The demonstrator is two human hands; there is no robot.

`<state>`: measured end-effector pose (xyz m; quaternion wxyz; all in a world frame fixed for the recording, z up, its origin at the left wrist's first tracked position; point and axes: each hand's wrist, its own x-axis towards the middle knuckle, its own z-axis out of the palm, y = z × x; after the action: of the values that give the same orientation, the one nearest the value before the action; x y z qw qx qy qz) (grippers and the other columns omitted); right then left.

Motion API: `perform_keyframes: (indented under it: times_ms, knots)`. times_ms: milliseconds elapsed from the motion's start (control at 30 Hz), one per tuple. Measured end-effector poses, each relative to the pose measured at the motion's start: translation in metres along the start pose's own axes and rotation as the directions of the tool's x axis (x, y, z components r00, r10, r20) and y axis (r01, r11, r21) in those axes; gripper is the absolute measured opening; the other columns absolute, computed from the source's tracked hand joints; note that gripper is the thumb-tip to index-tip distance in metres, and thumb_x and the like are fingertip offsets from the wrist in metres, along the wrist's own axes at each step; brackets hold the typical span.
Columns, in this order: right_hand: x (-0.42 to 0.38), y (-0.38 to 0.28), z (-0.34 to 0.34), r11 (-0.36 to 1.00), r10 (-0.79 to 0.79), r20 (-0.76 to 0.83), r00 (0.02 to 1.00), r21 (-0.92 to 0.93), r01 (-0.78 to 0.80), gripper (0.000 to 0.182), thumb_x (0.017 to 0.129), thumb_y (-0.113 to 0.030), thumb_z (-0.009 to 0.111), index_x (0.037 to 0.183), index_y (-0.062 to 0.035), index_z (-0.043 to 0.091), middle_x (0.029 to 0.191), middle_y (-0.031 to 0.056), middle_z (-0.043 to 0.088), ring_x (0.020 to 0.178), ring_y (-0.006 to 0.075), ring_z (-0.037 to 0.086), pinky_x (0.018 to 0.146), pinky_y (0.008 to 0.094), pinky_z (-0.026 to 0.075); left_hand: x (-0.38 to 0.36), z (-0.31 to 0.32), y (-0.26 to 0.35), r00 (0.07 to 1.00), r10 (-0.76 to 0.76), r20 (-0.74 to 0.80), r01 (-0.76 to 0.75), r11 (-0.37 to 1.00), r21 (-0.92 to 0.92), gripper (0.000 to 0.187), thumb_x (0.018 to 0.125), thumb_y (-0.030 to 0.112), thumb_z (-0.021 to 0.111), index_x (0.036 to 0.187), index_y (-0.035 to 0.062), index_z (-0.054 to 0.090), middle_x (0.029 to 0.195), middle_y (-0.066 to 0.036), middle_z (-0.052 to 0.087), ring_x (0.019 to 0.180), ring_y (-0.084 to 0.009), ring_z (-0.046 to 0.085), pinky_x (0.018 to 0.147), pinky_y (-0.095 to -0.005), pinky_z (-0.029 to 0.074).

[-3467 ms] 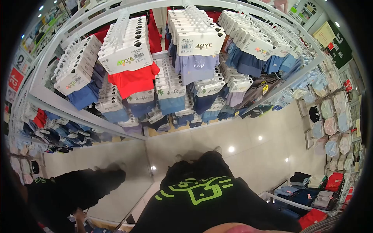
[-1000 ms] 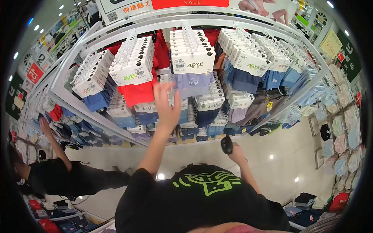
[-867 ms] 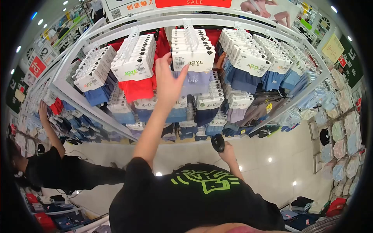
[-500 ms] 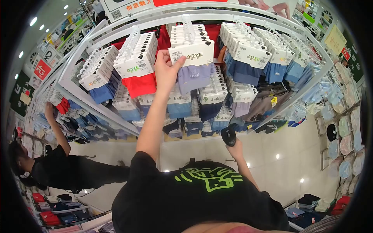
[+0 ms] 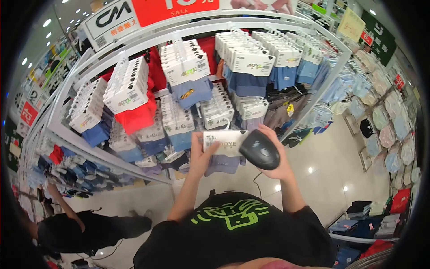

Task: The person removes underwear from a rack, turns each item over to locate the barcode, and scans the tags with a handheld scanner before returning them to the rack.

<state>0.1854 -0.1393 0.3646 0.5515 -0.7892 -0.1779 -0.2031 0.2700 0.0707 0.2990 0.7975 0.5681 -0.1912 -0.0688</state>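
My left hand [image 5: 200, 154] pinches the left end of a white AOYE header card [image 5: 227, 140] with a plastic hanger loop. Lavender underwear [image 5: 224, 165] hangs below that card, just in front of the rack. Wrapped in my right hand [image 5: 283, 162] is a black barcode scanner [image 5: 260, 151]. Its head is close to the right end of the card and overlaps it in view. A printed barcode shows on the card beside my left thumb. Behind both hands are hanging rows of carded underwear, including blue pairs [image 5: 193, 93] and red ones [image 5: 133, 117].
A white metal rack frame [image 5: 309, 110] slants down at the right, with packs on two levels. A person in black [image 5: 85, 228] stands at the left beside another rack. Folded clothes [image 5: 358, 219] lie at lower right. Pale tiled floor [image 5: 313, 179] lies between the displays.
My left hand has brought the lavender underwear pack off the rack and down toward me. My right hand has raised the scanner to the card. The view has shifted.
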Motion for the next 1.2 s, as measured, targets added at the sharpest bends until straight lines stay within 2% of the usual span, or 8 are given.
perform_keyframes:
  times_ms: [133, 200, 333, 400, 533, 733, 900, 1200]
  knots:
    - [0.013, 0.007, 0.01, 0.995, 0.085, 0.228, 0.97, -0.076, -0.069, 0.045, 0.057, -0.008, 0.067, 0.1, -0.0007, 0.059, 0.124, 0.0141, 0.043, 0.118, 0.0316, 0.039, 0.095, 0.0382, 0.033, -0.001, 0.007, -0.007, 0.989, 0.099, 0.11, -0.106, 0.992, 0.068, 0.034, 0.081, 0.0, 0.056, 0.105, 0.0023, 0.032, 0.092, -0.012, 0.06, 0.08, -0.0124, 0.058, 0.067, -0.0245, 0.046]
    - [0.018, 0.005, 0.015, 0.968, -0.039, 0.208, 0.977, -0.233, 0.088, 0.047, 0.056, -0.008, 0.068, 0.101, 0.0004, 0.057, 0.115, 0.015, 0.049, 0.104, 0.0281, 0.049, 0.087, 0.0348, 0.04, 0.001, 0.006, 0.0, 0.985, 0.125, 0.115, -0.144, 0.974, 0.176, 0.035, 0.081, 0.0, 0.056, 0.108, 0.0026, 0.033, 0.088, -0.01, 0.061, 0.078, -0.0113, 0.058, 0.065, -0.023, 0.045]
    - [0.021, 0.005, 0.022, 0.988, 0.144, 0.028, 0.989, 0.047, -0.145, 0.05, 0.055, -0.006, 0.069, 0.102, 0.0015, 0.054, 0.093, 0.0144, 0.058, 0.083, 0.0262, 0.058, 0.074, 0.0309, 0.044, -0.001, 0.009, 0.017, 0.995, -0.007, 0.102, -0.012, 0.983, 0.184, 0.045, 0.076, 0.003, 0.064, 0.111, 0.0037, 0.036, 0.089, -0.008, 0.061, 0.08, -0.011, 0.058, 0.068, -0.0254, 0.046]
    - [0.025, 0.008, 0.023, 0.999, 0.052, -0.012, 0.999, 0.013, -0.052, 0.045, 0.054, -0.005, 0.068, 0.097, 0.002, 0.055, 0.091, 0.0137, 0.058, 0.084, 0.0272, 0.057, 0.075, 0.032, 0.044, -0.003, 0.011, 0.021, 0.95, 0.072, 0.305, -0.127, 0.978, 0.165, 0.055, 0.072, 0.003, 0.069, 0.115, 0.0045, 0.035, 0.097, -0.004, 0.058, 0.086, -0.0107, 0.056, 0.073, -0.0243, 0.046]
    - [0.035, -0.017, 0.025, 0.99, 0.058, 0.022, 0.998, -0.129, -0.054, 0.041, 0.056, -0.007, 0.065, 0.096, 0.0017, 0.057, 0.086, 0.0143, 0.057, 0.085, 0.0304, 0.054, 0.076, 0.0343, 0.043, -0.002, -0.001, -0.002, 0.96, -0.178, 0.218, 0.177, 0.984, 0.024, 0.048, 0.068, 0.002, 0.073, 0.109, 0.0008, 0.048, 0.099, -0.007, 0.06, 0.091, -0.0126, 0.056, 0.079, -0.027, 0.046]
    - [0.06, 0.003, 0.021, 0.996, 0.076, -0.024, 0.997, -0.035, -0.077, 0.043, 0.056, -0.008, 0.066, 0.097, 0.0017, 0.058, 0.082, 0.0152, 0.06, 0.078, 0.0281, 0.058, 0.071, 0.0327, 0.045, -0.017, -0.004, -0.03, 0.946, -0.288, 0.151, 0.295, 0.955, -0.024, 0.045, 0.07, -0.001, 0.069, 0.111, -0.0002, 0.051, 0.102, -0.007, 0.06, 0.092, -0.0149, 0.057, 0.081, -0.0284, 0.045]
    - [0.095, 0.042, 0.028, 0.779, 0.462, 0.22, 0.859, 0.363, -0.512, 0.029, 0.057, -0.001, 0.057, 0.085, 0.003, 0.059, 0.07, 0.0065, 0.061, 0.064, 0.0132, 0.056, 0.06, 0.0248, 0.044, -0.017, -0.019, -0.018, 0.89, -0.364, 0.275, 0.417, 0.894, -0.165, 0.047, 0.072, -0.005, 0.064, 0.116, -0.0006, 0.048, 0.108, -0.008, 0.057, 0.098, -0.0171, 0.055, 0.087, -0.0313, 0.043]
    - [0.109, 0.056, 0.036, 0.75, 0.462, 0.309, 0.831, 0.363, -0.552, 0.03, 0.055, -0.002, 0.056, 0.084, 0.004, 0.059, 0.069, 0.0079, 0.061, 0.064, 0.014, 0.056, 0.058, 0.0245, 0.044, -0.015, -0.024, 0.0, 0.873, -0.4, 0.28, 0.467, 0.852, -0.237, 0.046, 0.073, -0.006, 0.06, 0.117, -0.0011, 0.047, 0.109, -0.008, 0.056, 0.102, -0.0183, 0.053, 0.089, -0.0314, 0.041]
